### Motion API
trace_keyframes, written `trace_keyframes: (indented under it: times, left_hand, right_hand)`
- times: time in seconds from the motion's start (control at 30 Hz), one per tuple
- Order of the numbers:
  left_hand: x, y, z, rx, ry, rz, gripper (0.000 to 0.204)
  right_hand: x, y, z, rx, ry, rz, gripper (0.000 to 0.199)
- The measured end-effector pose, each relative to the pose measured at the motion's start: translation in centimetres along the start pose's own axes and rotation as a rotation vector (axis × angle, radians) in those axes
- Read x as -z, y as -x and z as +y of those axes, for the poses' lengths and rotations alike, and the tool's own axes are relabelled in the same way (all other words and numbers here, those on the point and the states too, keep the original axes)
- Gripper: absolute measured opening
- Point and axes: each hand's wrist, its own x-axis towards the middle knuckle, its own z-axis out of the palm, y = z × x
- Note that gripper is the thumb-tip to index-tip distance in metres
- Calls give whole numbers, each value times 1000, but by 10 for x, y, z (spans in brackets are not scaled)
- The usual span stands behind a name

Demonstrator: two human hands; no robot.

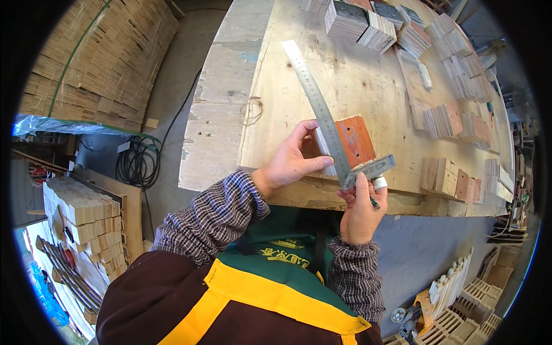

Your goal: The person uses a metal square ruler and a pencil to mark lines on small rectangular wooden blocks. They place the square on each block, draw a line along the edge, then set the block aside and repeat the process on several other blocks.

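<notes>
Near the workbench's front edge, my left hand (295,158) grips a small plywood block (356,140) by its left side, thumb over the near corner. The block's top face is orange-brown with small dark holes. My right hand (363,208) pinches a try square (328,119) by its stock, and the long steel blade runs over the block toward the far left. The stock (375,166) lies along the block's near edge. By my right fingers are a white piece (379,182) and a dark green tip (375,203), perhaps of a pen; its hold is partly hidden.
Stacks of plywood blocks (347,21) stand at the bench's far side, with more (440,175) at the right. A thin wire loop (252,111) lies on the bench (224,103). Black cable (138,164) coils on the floor at left, between timber stacks (86,215).
</notes>
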Motion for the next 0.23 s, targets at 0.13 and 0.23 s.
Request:
trace_keyframes:
  times: [0.13, 0.23]
  left_hand:
    - [0, -1, 1, 13, 8, -1, 69]
    - [1, -2, 1, 17, 2, -18, 70]
  right_hand:
    - [-1, -2, -4, -9, 12, -9, 29]
    - [-2, -2, -4, -23, 22, 6, 26]
